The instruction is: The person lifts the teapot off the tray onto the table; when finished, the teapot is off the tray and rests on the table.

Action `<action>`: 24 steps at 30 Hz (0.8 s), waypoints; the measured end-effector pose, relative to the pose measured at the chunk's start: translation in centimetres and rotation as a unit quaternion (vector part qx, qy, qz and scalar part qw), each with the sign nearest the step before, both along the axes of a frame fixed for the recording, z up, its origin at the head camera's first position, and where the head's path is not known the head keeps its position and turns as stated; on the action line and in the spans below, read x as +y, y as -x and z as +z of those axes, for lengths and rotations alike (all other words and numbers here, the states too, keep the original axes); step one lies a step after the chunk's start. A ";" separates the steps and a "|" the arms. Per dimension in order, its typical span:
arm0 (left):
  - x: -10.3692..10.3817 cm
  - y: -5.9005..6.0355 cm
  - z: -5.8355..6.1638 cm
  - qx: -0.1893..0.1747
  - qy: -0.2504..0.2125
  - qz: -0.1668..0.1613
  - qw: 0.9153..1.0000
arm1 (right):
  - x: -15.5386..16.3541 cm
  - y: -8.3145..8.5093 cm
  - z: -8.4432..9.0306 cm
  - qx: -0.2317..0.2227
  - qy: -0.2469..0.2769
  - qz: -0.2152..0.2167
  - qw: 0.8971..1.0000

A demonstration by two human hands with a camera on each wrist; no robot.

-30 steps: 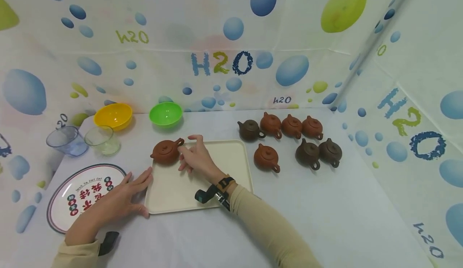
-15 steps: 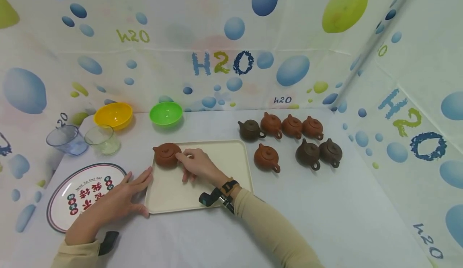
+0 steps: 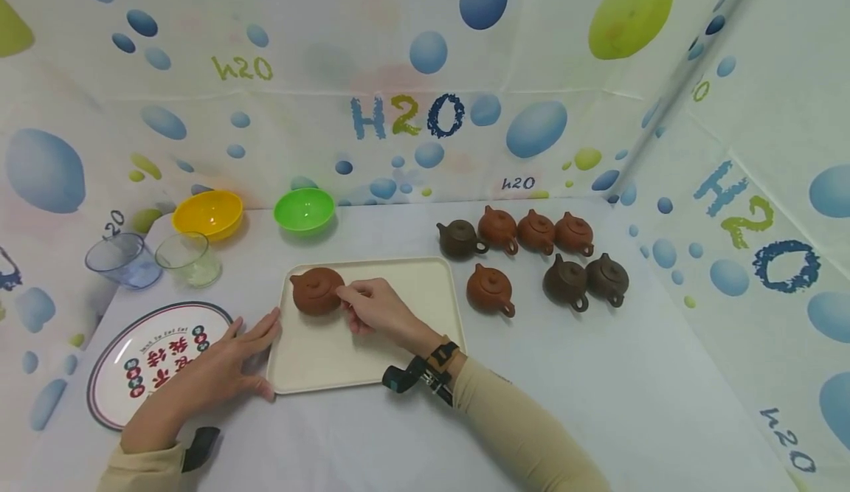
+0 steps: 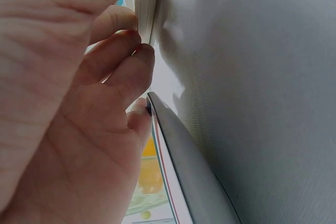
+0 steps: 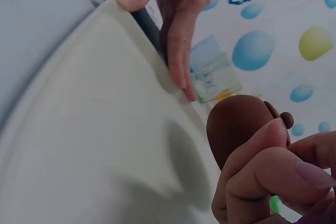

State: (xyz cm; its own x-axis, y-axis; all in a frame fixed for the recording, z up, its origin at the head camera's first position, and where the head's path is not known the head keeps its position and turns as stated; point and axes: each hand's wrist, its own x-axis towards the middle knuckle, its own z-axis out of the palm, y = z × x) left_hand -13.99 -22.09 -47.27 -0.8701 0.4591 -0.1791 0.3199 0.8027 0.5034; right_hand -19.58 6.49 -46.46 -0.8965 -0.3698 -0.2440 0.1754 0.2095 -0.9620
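Observation:
A reddish-brown clay teapot (image 3: 315,290) (image 5: 236,124) sits in the far left corner of a cream tray (image 3: 398,285) (image 5: 94,129), spout pointing left. My right hand (image 3: 361,304) (image 5: 273,182) pinches the pot's right side, where the handle is hidden under my fingers. My left hand (image 3: 229,355) (image 4: 68,103) (image 5: 178,3) rests against the tray's left edge (image 4: 148,9) with fingers nearly straight and the thumb at the near corner.
Several more small teapots (image 3: 518,230) stand in two rows right of the tray. A printed plate (image 3: 149,355) (image 4: 178,150) lies under my left hand. A green bowl (image 3: 305,209), a yellow bowl (image 3: 208,213) and two clear cups (image 3: 189,256) are at the back left.
The teapot has turned and moved slightly right, further onto the tray. My right hand has drawn back toward me, now pinching its right side. The left hand has stayed put.

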 end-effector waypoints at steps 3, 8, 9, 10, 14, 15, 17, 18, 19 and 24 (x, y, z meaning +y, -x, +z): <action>0.1 0.0 0.0 0.003 0.002 -0.002 1.000 | 1.9 -0.9 0.5 -0.015 0.018 -0.007 1.000; 0.0 0.0 0.0 0.004 0.007 0.003 1.000 | 5.4 -3.0 1.1 -0.031 0.025 -0.011 0.999; 0.0 -0.1 0.0 0.004 0.006 0.002 1.000 | 6.2 -3.5 1.2 -0.033 0.023 -0.012 0.999; 0.0 -0.1 -0.1 0.005 0.004 0.001 1.000 | 7.1 -4.0 1.3 -0.036 0.021 -0.014 0.999; 0.0 0.0 -0.2 0.008 0.001 -0.005 1.000 | 10.6 -6.4 1.7 -0.044 0.004 -0.042 0.998; 0.0 0.0 -0.2 0.008 0.000 -0.006 1.000 | 11.5 -7.0 1.7 -0.044 -0.001 -0.050 0.998; -0.1 0.0 -0.2 0.009 0.004 -0.006 1.000 | 13.3 -8.2 1.7 -0.044 -0.009 -0.067 0.997; -0.2 0.0 -0.2 0.009 0.006 -0.005 1.000 | 14.1 -8.8 1.6 -0.046 -0.012 -0.076 0.996; -0.2 0.0 -0.2 0.009 0.007 -0.006 1.000 | 14.9 -9.5 1.6 -0.047 -0.015 -0.083 0.995; -0.3 0.0 -0.3 0.006 0.004 -0.010 1.000 | 18.6 -12.5 1.2 -0.075 -0.007 -0.114 0.991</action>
